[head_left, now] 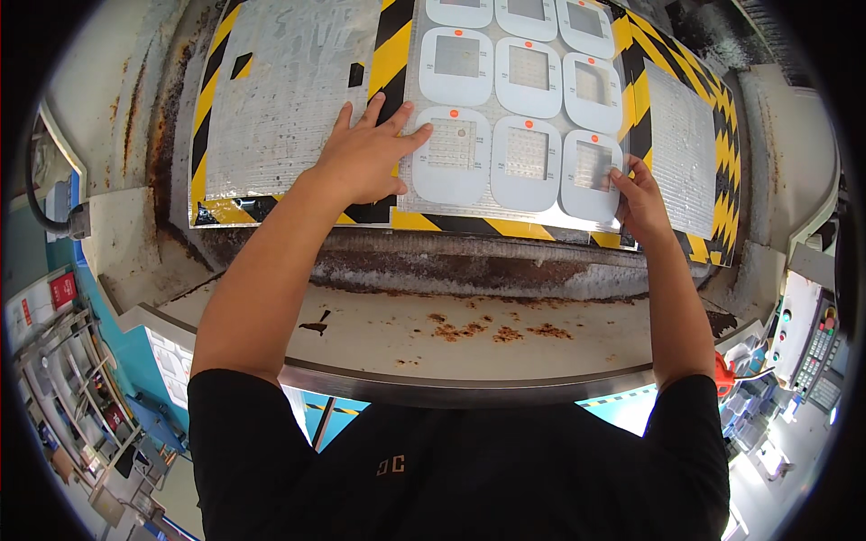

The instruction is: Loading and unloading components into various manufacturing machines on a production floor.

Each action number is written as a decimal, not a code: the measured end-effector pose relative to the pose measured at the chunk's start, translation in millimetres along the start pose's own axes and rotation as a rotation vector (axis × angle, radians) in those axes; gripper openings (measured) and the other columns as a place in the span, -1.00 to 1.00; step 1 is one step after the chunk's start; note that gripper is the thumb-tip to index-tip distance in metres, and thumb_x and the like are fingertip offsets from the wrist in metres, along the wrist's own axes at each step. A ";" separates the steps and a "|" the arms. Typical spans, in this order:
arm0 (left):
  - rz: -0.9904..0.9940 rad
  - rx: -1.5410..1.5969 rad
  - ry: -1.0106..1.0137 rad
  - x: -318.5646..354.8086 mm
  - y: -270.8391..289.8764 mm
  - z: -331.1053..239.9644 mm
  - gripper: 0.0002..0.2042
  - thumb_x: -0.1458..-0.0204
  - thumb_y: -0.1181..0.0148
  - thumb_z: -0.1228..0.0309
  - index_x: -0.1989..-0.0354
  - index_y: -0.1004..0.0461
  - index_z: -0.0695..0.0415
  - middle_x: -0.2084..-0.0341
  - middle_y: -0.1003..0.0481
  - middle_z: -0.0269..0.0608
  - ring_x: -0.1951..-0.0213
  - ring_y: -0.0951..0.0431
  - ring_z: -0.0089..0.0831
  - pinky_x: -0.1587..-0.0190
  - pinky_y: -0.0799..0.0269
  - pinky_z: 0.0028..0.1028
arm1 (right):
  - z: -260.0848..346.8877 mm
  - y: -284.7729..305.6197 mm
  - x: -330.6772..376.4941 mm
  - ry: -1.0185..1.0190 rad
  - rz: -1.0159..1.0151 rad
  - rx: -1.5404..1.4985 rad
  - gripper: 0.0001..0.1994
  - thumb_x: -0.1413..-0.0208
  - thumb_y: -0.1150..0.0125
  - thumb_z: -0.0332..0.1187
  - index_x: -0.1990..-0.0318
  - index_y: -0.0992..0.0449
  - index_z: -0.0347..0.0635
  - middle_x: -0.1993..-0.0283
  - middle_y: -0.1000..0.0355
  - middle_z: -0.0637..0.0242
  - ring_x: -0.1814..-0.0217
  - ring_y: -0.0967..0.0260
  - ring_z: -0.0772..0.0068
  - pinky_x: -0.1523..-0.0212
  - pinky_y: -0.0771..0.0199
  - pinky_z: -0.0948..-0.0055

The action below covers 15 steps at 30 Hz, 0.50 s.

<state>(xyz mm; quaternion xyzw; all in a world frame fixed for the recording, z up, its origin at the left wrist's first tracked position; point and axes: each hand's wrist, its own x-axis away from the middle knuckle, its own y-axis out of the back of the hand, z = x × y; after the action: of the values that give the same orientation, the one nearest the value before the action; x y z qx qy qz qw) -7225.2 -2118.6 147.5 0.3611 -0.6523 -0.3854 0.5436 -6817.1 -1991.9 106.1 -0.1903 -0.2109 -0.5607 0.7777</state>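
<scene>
At ten o'clock, a grey textured plate (293, 95) framed by yellow-and-black hazard striping (214, 86), lying on a rusty machine bed (469, 325). Toward eleven, the left hand (365, 158) pressed flat, fingers (408, 140) spread open, tips overlapping the near-left corner of a silvery sheet of white rounded-square panels (523, 108). Sheet spread across twelve to one o'clock over the striping. At two, the right hand (642, 194), fingers curled, pinching the sheet's near-right corner. Farther right, a second textured plate (683, 153); at four, a control keypad (816, 347).
</scene>
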 end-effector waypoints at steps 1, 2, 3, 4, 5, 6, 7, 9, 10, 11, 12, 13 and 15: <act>0.000 0.000 0.000 0.1 -0.2 0.1 -0.17 0.11 -0.40 0.18 -0.40 -0.13 -0.29 -0.45 0.06 -0.24 -0.47 0.18 -0.10 -0.42 0.26 0.07 | 1.5 -2.9 1.1 -0.003 -0.010 -0.002 -0.75 -0.25 -0.13 -0.44 -0.03 -0.26 -0.11 0.16 -0.45 0.33 0.18 -0.48 0.56 0.16 -0.62 0.52; 0.000 -0.002 0.001 0.0 -0.3 0.2 -0.18 0.11 -0.40 0.18 -0.40 -0.13 -0.30 -0.45 0.06 -0.24 -0.47 0.18 -0.11 -0.42 0.27 0.07 | 2.3 -4.6 1.7 -0.007 -0.020 -0.004 -0.75 -0.25 -0.13 -0.44 -0.03 -0.26 -0.11 0.16 -0.45 0.33 0.19 -0.48 0.56 0.17 -0.62 0.52; 0.001 -0.005 0.002 -0.1 -0.3 0.4 -0.18 0.10 -0.40 0.18 -0.40 -0.13 -0.30 -0.45 0.06 -0.24 -0.47 0.18 -0.11 -0.42 0.27 0.07 | 1.3 -4.1 1.0 -0.007 -0.020 -0.005 -0.75 -0.25 -0.13 -0.44 -0.03 -0.26 -0.11 0.16 -0.45 0.33 0.19 -0.48 0.56 0.17 -0.62 0.52; 0.000 -0.005 0.000 -0.4 0.1 -0.3 -0.18 0.10 -0.40 0.18 -0.40 -0.13 -0.30 -0.45 0.06 -0.24 -0.47 0.18 -0.11 -0.42 0.27 0.07 | 0.6 -2.8 0.7 -0.004 -0.018 -0.007 -0.75 -0.25 -0.12 -0.44 -0.03 -0.26 -0.11 0.16 -0.45 0.33 0.20 -0.49 0.57 0.18 -0.62 0.53; 0.002 -0.007 0.000 -0.7 0.8 -1.2 -0.18 0.10 -0.40 0.18 -0.40 -0.13 -0.30 -0.45 0.06 -0.24 -0.47 0.18 -0.11 -0.42 0.27 0.07 | 0.0 -1.3 0.5 -0.002 -0.015 -0.010 -0.75 -0.25 -0.12 -0.44 -0.03 -0.26 -0.11 0.16 -0.45 0.33 0.21 -0.49 0.57 0.19 -0.62 0.54; 0.004 -0.009 0.000 -1.1 1.4 -2.0 -0.18 0.10 -0.39 0.18 -0.40 -0.13 -0.29 -0.45 0.06 -0.25 -0.47 0.18 -0.11 -0.42 0.27 0.07 | -0.5 0.4 0.6 -0.001 -0.017 -0.010 -0.75 -0.25 -0.12 -0.44 -0.03 -0.26 -0.11 0.16 -0.45 0.33 0.21 -0.49 0.57 0.19 -0.62 0.54; 0.004 -0.008 0.002 -0.6 1.5 -1.9 -0.18 0.10 -0.39 0.18 -0.40 -0.13 -0.29 -0.45 0.06 -0.25 -0.47 0.18 -0.11 -0.42 0.27 0.07 | 0.2 -0.2 0.6 -0.003 -0.014 -0.008 -0.75 -0.25 -0.12 -0.44 -0.03 -0.26 -0.11 0.17 -0.45 0.33 0.21 -0.49 0.57 0.19 -0.62 0.54; 0.006 -0.009 0.003 0.3 1.7 -1.7 -0.19 0.09 -0.39 0.18 -0.40 -0.12 -0.28 -0.45 0.06 -0.24 -0.47 0.18 -0.11 -0.43 0.28 0.06 | 1.4 -1.5 0.9 -0.005 -0.010 -0.004 -0.75 -0.25 -0.12 -0.44 -0.03 -0.26 -0.11 0.17 -0.45 0.33 0.22 -0.49 0.57 0.20 -0.62 0.53; 0.006 -0.010 0.003 0.5 0.7 -1.6 -0.19 0.09 -0.39 0.18 -0.40 -0.12 -0.28 -0.45 0.06 -0.24 -0.47 0.18 -0.11 -0.43 0.28 0.06 | 1.5 -2.2 1.8 -0.004 -0.012 -0.009 -0.75 -0.25 -0.12 -0.44 -0.02 -0.27 -0.11 0.17 -0.45 0.33 0.22 -0.49 0.58 0.19 -0.62 0.54; -0.001 -0.012 -0.006 1.0 -0.4 -1.2 -0.17 0.11 -0.40 0.16 -0.40 -0.12 -0.27 -0.45 0.06 -0.23 -0.47 0.18 -0.10 -0.43 0.27 0.07 | 1.5 -2.6 2.4 -0.003 -0.014 -0.015 -0.75 -0.25 -0.12 -0.44 -0.02 -0.27 -0.11 0.18 -0.45 0.33 0.23 -0.49 0.58 0.19 -0.62 0.54; -0.008 -0.015 -0.015 1.5 -1.3 -1.0 -0.15 0.13 -0.42 0.14 -0.40 -0.11 -0.26 -0.45 0.06 -0.21 -0.47 0.18 -0.10 -0.42 0.27 0.07 | 0.3 -1.1 1.6 -0.003 -0.013 -0.015 -0.75 -0.25 -0.12 -0.44 -0.02 -0.27 -0.11 0.18 -0.45 0.33 0.23 -0.49 0.58 0.19 -0.62 0.54; -0.009 -0.015 -0.016 1.7 0.4 -2.3 -0.15 0.13 -0.42 0.14 -0.40 -0.11 -0.26 -0.45 0.06 -0.21 -0.47 0.18 -0.10 -0.42 0.27 0.07 | -0.2 0.2 0.9 0.002 -0.005 -0.019 -0.75 -0.25 -0.13 -0.44 -0.02 -0.27 -0.11 0.18 -0.46 0.34 0.22 -0.49 0.58 0.20 -0.62 0.54; -0.002 -0.028 -0.018 2.2 4.2 -6.0 -0.07 0.21 -0.46 0.08 -0.41 -0.10 -0.23 -0.45 0.06 -0.17 -0.47 0.17 -0.08 -0.42 0.25 0.07 | -1.2 3.0 0.3 0.007 0.003 -0.022 -0.75 -0.25 -0.13 -0.43 -0.02 -0.27 -0.11 0.18 -0.46 0.34 0.22 -0.49 0.59 0.20 -0.62 0.54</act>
<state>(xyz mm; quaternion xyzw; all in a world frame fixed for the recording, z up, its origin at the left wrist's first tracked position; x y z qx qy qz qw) -7219.8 -2119.4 152.8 0.3505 -0.6515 -0.3982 0.5424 -6814.0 -1991.9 105.1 -0.1973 -0.2016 -0.5627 0.7771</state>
